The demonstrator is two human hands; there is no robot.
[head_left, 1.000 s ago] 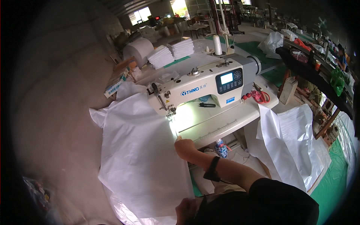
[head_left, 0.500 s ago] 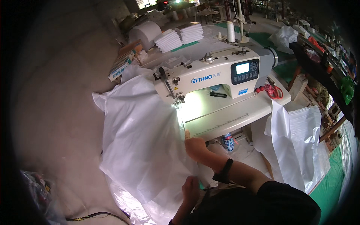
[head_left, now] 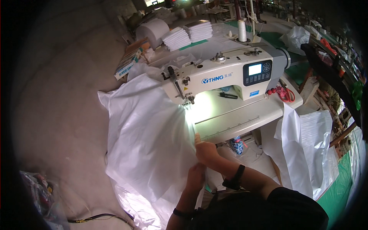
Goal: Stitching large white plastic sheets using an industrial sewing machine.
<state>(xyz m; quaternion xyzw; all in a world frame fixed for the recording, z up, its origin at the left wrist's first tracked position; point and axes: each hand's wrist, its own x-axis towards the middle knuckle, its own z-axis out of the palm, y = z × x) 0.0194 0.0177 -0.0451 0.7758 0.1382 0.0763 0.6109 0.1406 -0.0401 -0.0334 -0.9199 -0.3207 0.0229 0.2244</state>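
Both hands sit together on the near edge of a large white woven sheet point(head_left: 147, 138) that drapes from the needle of the white sewing machine point(head_left: 226, 76) down over the front of the bench point(head_left: 245, 117) toward the floor. The right hand point(head_left: 206, 150) lies on the sheet's edge close to the bench front, fingers curled onto the fabric; its grip looks closed on the sheet, though the fingertips are partly hidden. The left hand point(head_left: 196, 177) is just below it, touching it, and pinches the same edge in a closed grip. To feed this edge well, I judge the two hands should keep the hem flat and taut in one straight line toward the presser foot point(head_left: 188, 101), letting the weight of the hanging cloth fall evenly so it does not drag the seam sideways. The lit plate beside the foot is bare, giving room to slide forward. To the right, the red-handled scissors point(head_left: 284, 94) and a small dark tool point(head_left: 229, 96) lie well apart from the seam path. A second white sheet point(head_left: 306, 142) hangs off the bench's right end, apart from the hands
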